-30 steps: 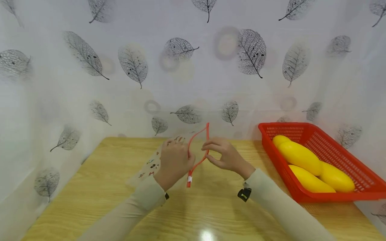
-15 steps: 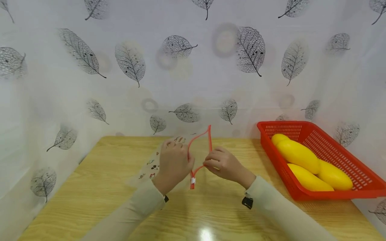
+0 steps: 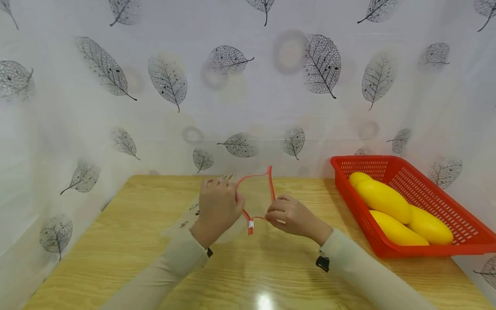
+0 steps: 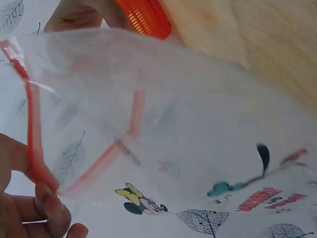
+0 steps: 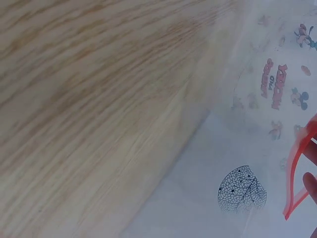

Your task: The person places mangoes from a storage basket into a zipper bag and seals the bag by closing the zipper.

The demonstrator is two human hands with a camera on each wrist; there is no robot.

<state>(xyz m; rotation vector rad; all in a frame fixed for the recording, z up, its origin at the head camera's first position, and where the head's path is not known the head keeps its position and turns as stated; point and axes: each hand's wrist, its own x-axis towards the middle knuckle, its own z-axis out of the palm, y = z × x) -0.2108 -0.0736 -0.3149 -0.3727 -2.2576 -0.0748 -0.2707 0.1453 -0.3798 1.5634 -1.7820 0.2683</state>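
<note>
Between both hands is a clear plastic zip bag with cartoon prints and a red zip edge. Its mouth is spread, and a white slider sits near the lower corner. The left hand grips the bag's left rim; in the left wrist view, its thumb and fingers pinch the red strip. On the opposite rim, the right hand pinches the red edge near the lower side. Only some fingertips of the right hand show in the right wrist view, beside the red strip.
A red perforated basket stands at the table's right side. Several yellow, mango-like fruits lie in it. The wooden table ends at a white curtain with leaf prints.
The right hand has slid down and a little right along the red edge. The left hand has shifted slightly left. The bag's mouth has spread wider; the basket has stayed put.
</note>
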